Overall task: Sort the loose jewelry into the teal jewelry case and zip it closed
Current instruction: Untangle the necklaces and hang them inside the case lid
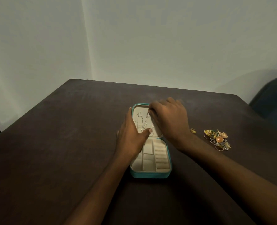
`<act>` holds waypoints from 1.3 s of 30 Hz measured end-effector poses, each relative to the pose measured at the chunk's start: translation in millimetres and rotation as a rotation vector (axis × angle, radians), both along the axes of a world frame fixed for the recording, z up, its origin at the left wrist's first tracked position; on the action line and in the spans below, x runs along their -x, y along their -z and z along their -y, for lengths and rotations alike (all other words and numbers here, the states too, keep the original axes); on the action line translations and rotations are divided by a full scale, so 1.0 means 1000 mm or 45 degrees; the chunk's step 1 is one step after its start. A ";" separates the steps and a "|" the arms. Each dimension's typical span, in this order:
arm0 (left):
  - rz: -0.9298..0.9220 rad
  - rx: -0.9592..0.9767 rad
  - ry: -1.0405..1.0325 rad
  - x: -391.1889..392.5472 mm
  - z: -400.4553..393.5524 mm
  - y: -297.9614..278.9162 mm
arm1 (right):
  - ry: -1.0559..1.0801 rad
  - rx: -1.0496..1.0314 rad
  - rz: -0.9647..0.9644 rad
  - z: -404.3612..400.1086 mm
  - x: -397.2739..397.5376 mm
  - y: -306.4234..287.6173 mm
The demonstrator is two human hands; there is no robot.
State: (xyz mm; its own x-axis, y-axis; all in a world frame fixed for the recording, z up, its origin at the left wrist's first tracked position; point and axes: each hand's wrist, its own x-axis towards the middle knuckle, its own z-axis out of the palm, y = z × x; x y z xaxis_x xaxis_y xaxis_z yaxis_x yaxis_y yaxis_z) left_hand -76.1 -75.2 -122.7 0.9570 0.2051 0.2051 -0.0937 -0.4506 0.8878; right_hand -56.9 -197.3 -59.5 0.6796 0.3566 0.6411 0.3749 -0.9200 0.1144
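So the teal case (150,174) sits open in the middle of the dark table (53,143), lid flat on the far side, compartment tray on the near side. The tray has cream dividers, a few square slots on the left and a ring-roll column on the right, and as far as I can see those slots have nothing in them. The left hand (131,137) lies along the left edge of the lid, fingers straight and relaxed, thumb stretched across the lid lining and touching a thin silver chain (145,125) that hangs there. The right hand (168,119) is over the lid's far right corner, fingers curled down, pinching the top end of that chain near the lid's upper edge. The hands are close together, both on the lid half. Off to the right on the table, well apart from the case, there's a little pile (218,139) of loose jewelry, gold and orange bits with a couple of rings, plus one small gold piece (193,130) lying just left of the pile.
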 end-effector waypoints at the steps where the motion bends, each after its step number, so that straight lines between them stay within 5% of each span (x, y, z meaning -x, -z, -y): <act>1: -0.001 -0.002 0.004 0.000 0.000 0.000 | 0.000 0.009 0.013 0.000 -0.001 0.002; 16: -0.007 -0.042 0.024 -0.003 0.000 0.003 | 0.034 0.026 0.177 -0.005 -0.006 0.005; 39: 0.074 -0.035 0.014 0.005 0.002 -0.005 | 0.059 -0.079 -0.018 0.004 0.012 0.023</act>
State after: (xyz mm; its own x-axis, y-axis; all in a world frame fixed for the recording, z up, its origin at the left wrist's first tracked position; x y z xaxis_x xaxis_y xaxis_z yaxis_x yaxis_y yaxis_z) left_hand -81.4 -77.4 -117.3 0.9453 0.1886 0.2662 -0.1500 -0.4734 0.8680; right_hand -68.7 -201.2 -82.1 0.7034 0.2850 0.6512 0.3332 -0.9414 0.0520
